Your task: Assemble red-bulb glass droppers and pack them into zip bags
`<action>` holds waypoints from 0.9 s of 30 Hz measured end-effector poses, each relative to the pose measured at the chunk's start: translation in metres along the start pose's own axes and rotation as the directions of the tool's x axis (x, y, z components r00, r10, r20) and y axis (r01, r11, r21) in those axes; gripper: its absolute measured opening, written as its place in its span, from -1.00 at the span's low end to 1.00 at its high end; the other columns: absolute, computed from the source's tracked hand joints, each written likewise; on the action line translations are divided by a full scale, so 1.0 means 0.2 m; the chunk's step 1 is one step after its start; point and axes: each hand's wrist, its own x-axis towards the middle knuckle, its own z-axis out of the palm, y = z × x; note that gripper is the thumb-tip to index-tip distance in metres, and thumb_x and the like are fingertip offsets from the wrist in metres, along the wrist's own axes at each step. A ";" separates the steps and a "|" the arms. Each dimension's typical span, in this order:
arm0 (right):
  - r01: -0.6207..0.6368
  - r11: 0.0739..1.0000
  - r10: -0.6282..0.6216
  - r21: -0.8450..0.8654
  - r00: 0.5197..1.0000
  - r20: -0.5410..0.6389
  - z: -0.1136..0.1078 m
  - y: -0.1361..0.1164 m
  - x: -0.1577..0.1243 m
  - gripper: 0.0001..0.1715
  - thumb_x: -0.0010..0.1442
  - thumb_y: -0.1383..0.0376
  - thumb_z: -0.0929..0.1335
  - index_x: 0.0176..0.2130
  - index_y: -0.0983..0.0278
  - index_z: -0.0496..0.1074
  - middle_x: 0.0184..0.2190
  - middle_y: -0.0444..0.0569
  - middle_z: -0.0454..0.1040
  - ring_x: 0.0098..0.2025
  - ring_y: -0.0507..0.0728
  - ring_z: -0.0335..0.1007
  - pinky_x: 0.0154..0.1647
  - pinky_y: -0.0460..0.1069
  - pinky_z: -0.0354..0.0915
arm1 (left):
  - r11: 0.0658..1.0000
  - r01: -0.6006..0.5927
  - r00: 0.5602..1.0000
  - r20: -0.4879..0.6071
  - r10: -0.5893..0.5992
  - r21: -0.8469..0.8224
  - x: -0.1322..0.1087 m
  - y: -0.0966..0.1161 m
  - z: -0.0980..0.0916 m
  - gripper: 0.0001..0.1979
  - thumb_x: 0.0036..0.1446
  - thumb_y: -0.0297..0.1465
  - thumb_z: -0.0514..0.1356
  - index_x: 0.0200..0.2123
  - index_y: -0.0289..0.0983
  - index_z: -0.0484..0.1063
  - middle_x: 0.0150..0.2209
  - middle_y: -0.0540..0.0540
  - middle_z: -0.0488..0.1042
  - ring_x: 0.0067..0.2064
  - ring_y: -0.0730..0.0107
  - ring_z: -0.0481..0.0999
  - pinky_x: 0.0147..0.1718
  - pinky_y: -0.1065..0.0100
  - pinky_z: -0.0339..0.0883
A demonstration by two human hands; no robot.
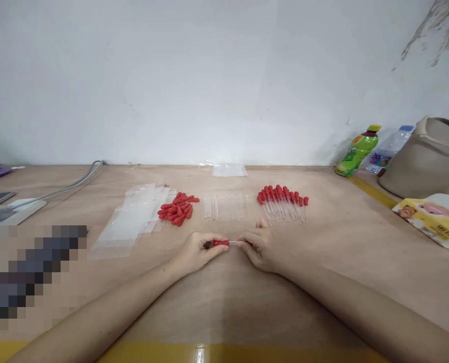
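Observation:
Between finger and thumb of my left hand [199, 252] is a red rubber dropper bulb [221, 243]. My right hand [260, 247] pinches a thin clear glass tube [233, 243], whose end meets the bulb's open end; how deep it sits inside I cannot tell. Beyond my left hand lies a heap of loose red bulbs [177, 207]. A row of bare clear tubes [224, 206] is spread out past both hands. Farther right, several droppers [280, 201] with red bulbs on their tubes lie side by side.
Clear plastic bags [128, 222] lie left of the bulbs, and another bag [230, 170] is by the wall. A grey cable [69, 186] runs at the left. At the right stand a green bottle [358, 154], a clear bottle [388, 148] and a beige bag [424, 156], near a yellow package [432, 219].

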 end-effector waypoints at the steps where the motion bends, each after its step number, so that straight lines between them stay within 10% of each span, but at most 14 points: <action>1: -0.003 1.000 0.003 -0.005 1.000 0.004 0.00 0.00 0.00 -0.71 0.23 0.29 0.16 -0.42 0.29 0.38 -0.56 -0.12 0.43 -0.56 -0.02 0.15 -0.30 -0.01 -0.04 | 1.000 -0.003 1.000 -0.002 0.003 0.002 0.00 0.00 0.00 -0.78 0.04 -0.31 0.17 -0.28 -0.30 0.50 -0.32 -0.08 0.56 -0.36 0.38 0.50 -0.35 0.39 0.38; 14: -0.209 0.977 0.211 -0.037 0.976 0.060 -0.17 0.10 0.02 -0.81 0.14 0.32 0.25 -0.40 0.27 0.45 -0.40 -0.03 0.44 -0.41 0.04 0.30 -0.38 -0.05 0.11 | 0.957 -0.145 0.987 -0.027 0.157 0.252 0.01 -0.01 -0.05 -0.55 0.05 -0.35 0.16 0.05 -0.24 0.25 -0.11 -0.13 0.46 -0.15 0.32 0.45 -0.21 0.30 0.36; 21: -0.732 0.681 0.726 0.024 0.670 -0.153 -0.31 0.42 0.10 -0.76 -0.01 0.23 0.30 -0.59 0.30 0.41 -0.62 -0.07 0.42 -0.52 0.06 0.30 -0.51 -0.08 0.11 | 0.920 -0.268 0.948 0.251 0.198 0.287 -0.01 0.03 -0.05 -0.61 0.15 -0.30 0.07 0.06 -0.22 0.27 0.08 -0.14 0.31 0.09 0.26 0.28 0.06 0.16 0.17; 27: -0.821 0.554 0.807 -0.140 0.570 -0.153 -0.27 0.56 0.13 -0.67 -0.04 0.23 0.27 -0.74 0.28 0.24 -0.74 -0.09 0.28 -0.58 0.03 0.23 -0.56 -0.09 0.02 | 0.908 -0.292 0.936 0.283 0.207 0.300 0.00 0.01 -0.05 -0.61 0.16 -0.29 0.04 0.06 -0.22 0.28 0.10 -0.13 0.28 0.13 0.27 0.25 0.08 0.17 0.16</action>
